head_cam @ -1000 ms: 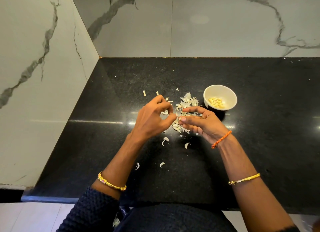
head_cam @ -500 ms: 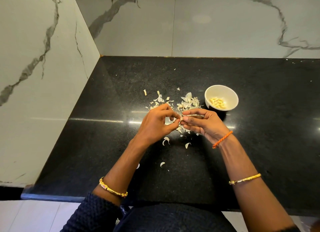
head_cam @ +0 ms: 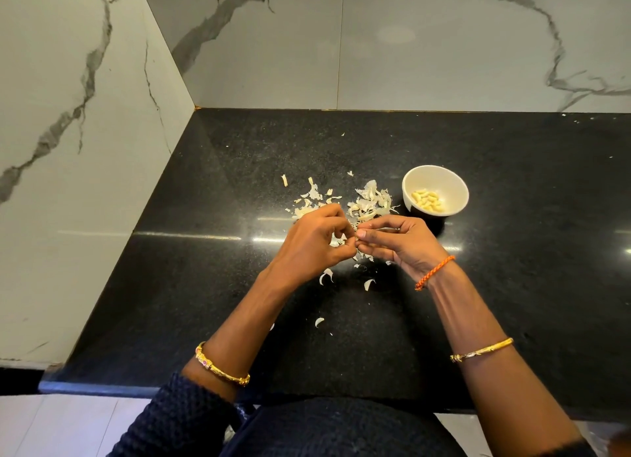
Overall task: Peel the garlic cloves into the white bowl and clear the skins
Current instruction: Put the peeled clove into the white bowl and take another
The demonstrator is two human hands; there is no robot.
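Since a second ago, the left hand (head_cam: pixel 316 243) has dropped lower and moved slightly toward the centre of the frame, uncovering the scattered garlic skins (head_cam: pixel 312 200) above it, which it hid earlier. Its fingers have curled tighter, with thumb and forefinger now pinched right against the right hand's fingertips. The right hand (head_cam: pixel 397 241) has shifted only a little, and its thumb now presses toward the left hand at the middle of the frame. Whatever is pinched between the two hands is too small to make out. The camera view has tilted slightly, so the worktop (head_cam: pixel 512 285) sits a touch higher in the frame.
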